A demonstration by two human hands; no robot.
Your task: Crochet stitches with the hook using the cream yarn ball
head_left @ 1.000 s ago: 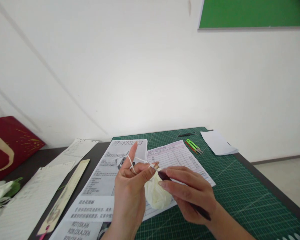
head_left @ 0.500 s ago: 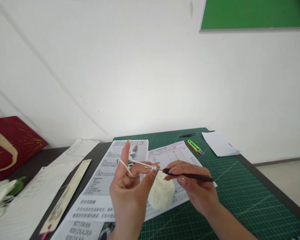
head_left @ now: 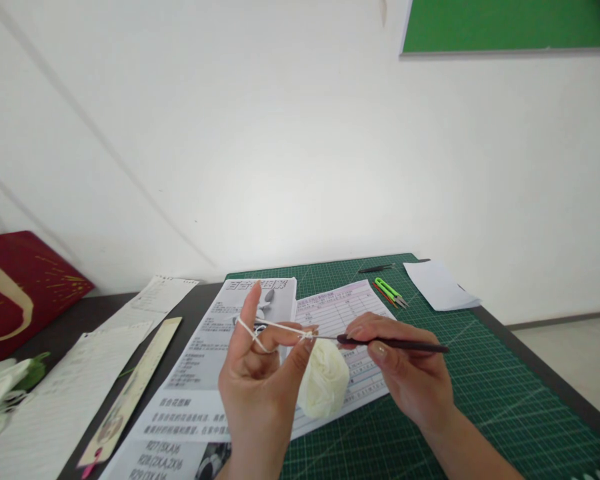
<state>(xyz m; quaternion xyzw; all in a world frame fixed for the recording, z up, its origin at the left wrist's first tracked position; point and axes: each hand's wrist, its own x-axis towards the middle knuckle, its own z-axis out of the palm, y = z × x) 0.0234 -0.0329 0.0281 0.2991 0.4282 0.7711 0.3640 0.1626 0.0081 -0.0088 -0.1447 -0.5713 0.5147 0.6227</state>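
A tiny bit of white stitching [head_left: 307, 335], seemingly barely begun, sits pinched in the left hand [head_left: 263, 387], index raised, above the counter [head_left: 73, 323], short of its far edge; the right hand [head_left: 413, 370] curls round a hook [head_left: 400, 344]. The plump yarn ball [head_left: 325, 381] suggests plenty remains.

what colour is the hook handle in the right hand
The handle is dark brown, best seen in the head view.

Wall [head_left: 300, 180]: bright, glowing at centre, greyer outward
Wall, left side: faint diagonal shadows
Green board [head_left: 505, 27]: darkened at upper-right corner
Left-hand sheets [head_left: 70, 393]: writing blurred, illegible
Cutting mat [head_left: 505, 393]: stretched toward corner
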